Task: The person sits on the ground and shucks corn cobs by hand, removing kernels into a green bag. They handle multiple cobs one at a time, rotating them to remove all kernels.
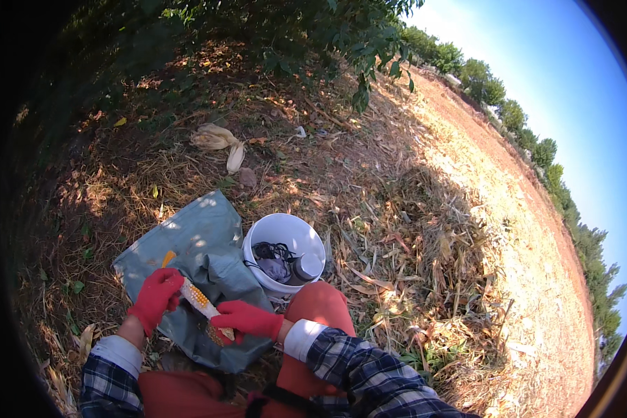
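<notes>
A partly shelled corn cob (199, 300) slants between my two hands. A patch of yellow kernels stays on its upper part; the rest is mostly bare and whitish. My left hand (157, 297), in a red glove, grips the upper end. The lower end is in my right hand (246, 320), also red-gloved. Under the cob spreads a grey-green woven plastic sack (180, 230). Loose corn kernels (215, 335) show beside my right hand. A yellow-orange object (168, 258) sticks up just above my left hand; whether the hand holds it I cannot tell.
A white plastic bucket (283, 219) beside the sack holds dark cords (273, 252), a grey cloth-like item and a grey-lidded container (306, 267). Corn husks (214, 138) and a stone (247, 177) lie beyond. Dry stalks (444, 271) cover the right. Leafy branches (366, 47) overhang.
</notes>
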